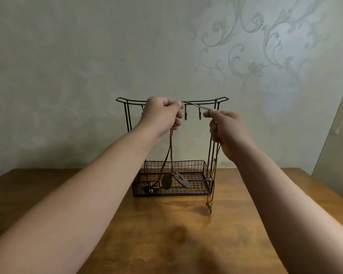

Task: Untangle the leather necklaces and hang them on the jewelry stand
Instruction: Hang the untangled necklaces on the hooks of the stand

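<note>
A black wire jewelry stand (222,99) with hooks under its top bar stands on the wooden table. My left hand (162,114) and my right hand (229,130) each pinch a brown leather necklace cord (194,105), stretched between them just in front of the hooks. From my left hand cords hang down to an oval pendant (167,181) and a feather-shaped pendant (181,179) over the stand's basket. From my right hand a cord (217,161) drops to a small end piece (208,207) near the tabletop. A beaded bit (149,189) lies at the basket's left.
The wire basket base (186,165) of the stand sits mid-table. The wooden table (166,234) reaches toward me, with a patterned wall close behind the stand. A pale panel (337,135) leans at the right.
</note>
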